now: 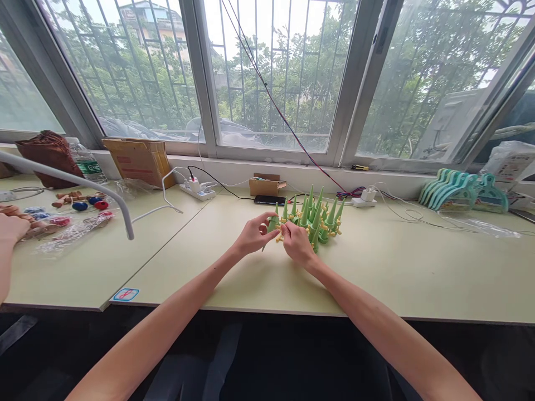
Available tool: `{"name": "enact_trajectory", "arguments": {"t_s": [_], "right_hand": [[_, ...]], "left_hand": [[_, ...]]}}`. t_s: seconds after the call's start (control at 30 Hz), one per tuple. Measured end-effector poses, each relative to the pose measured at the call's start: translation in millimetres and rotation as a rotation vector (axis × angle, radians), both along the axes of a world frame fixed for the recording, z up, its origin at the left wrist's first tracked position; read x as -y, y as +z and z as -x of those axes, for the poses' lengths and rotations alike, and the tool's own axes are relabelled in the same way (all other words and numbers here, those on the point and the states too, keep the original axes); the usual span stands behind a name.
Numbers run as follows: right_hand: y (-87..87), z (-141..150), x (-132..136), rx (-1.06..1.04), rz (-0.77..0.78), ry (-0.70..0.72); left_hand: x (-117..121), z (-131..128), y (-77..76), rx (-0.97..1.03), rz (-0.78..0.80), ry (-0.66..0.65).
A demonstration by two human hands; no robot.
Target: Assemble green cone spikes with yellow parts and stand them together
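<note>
My left hand point(256, 234) is closed around a green plant watering spike point(273, 224). Its pointed end shows below the fingers. Right beside it, my right hand point(296, 242) is closed in a pinch at the spike's side, near small yellow valve parts. What its fingertips grip is hidden behind them. Just beyond and to the right stands a cluster of several green watering spikes point(315, 214), points up, with yellow valves point(335, 230) sticking out from their sides.
Behind the spikes are a phone point(270, 200), a small open carton point(266, 185) and power strips point(201, 192) with cables. Teal hangers point(449, 189) stand at right. At left, a white curved bar point(121, 203), wooden pieces and a co-worker's hand point(12, 225) share the table.
</note>
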State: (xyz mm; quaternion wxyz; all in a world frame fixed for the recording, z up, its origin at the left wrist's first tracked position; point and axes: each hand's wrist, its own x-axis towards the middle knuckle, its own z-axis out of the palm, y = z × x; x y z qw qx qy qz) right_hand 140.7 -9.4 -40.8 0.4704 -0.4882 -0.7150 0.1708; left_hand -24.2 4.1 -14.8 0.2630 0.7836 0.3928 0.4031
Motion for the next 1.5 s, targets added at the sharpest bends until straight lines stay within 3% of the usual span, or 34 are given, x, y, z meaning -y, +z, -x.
{"name": "enact_trajectory", "arguments": {"t_s": [0.37, 0.63, 0.8, 1.0, 1.3, 1.5], "right_hand": [[2.8, 1.5, 1.7, -0.036, 0.006, -0.008], [1.8, 3.0, 0.5, -0.051, 0.001, -0.022], [1.5, 4.5, 0.3, -0.052, -0.004, -0.027], [-0.3, 4.4, -0.8, -0.053, 0.004, -0.033], [0.7, 7.5, 1.2, -0.015, 0.014, 0.001], [-4.5, 12.4, 4.9, 0.092, 0.008, 0.08]], "left_hand": [[1.7, -2.3, 2.4, 0.057, 0.039, -0.002], [3.5, -3.4, 11.9, 0.321, 0.357, -0.096], [0.0, -0.7, 12.5, 0.43, 0.443, -0.076], [0.0, -1.4, 6.5, 0.365, 0.391, -0.122], [-7.9, -0.5, -3.2, 0.293, 0.29, -0.02], [-9.6, 1.0, -2.3, 0.227, 0.127, 0.2]]}}
